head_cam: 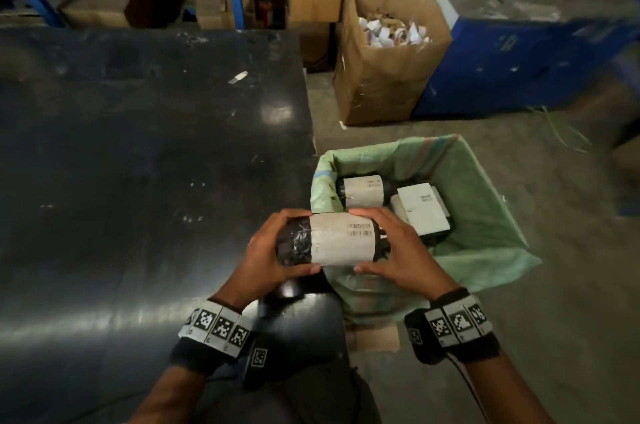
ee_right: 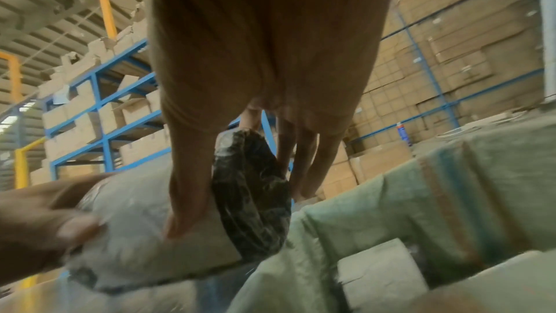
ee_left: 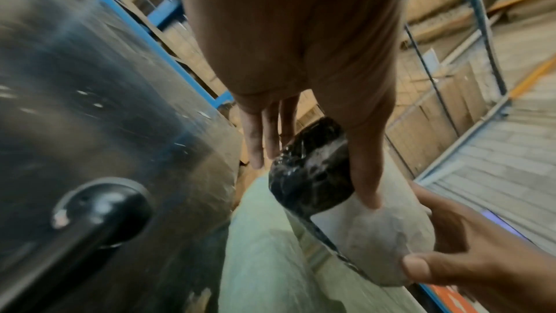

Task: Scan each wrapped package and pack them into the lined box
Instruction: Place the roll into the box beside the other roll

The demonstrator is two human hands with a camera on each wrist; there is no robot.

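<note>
While both hands hold it, one wrapped package hangs in the air at the near left corner of the lined box, partly over the rim and partly over the right edge of the bench.

Item: package, roll-shaped, black film with a pale paper label round its middle; barcode faces up. It lies level, long axis running left to right.

Grip: left hand is curled round the black left end, thumb on the near side, fingers over the far side. Right hand clasps the right end the same way. Both wrist views show thumbs pressed on the label paper.

Box: stands on the floor just beside the bench, lined with a green woven sack whose edge is folded outward over the rim. Inside lie two labelled packages: one roll at the far left, one flatter parcel just beside it to the right.

Also noted: dark rounded object at the near right corner of the bench, below the hands; its kind cannot be told. Carton of paper scraps stands beyond the box.

Risks, as judged:
- The film looks slick; a loosened grip could let the roll slip and drop.
- Lowered too near the rim, the roll could snag the loose liner and drag it inward.
- Whether this barcode has been scanned cannot be told; packing now may skip that step.
</note>
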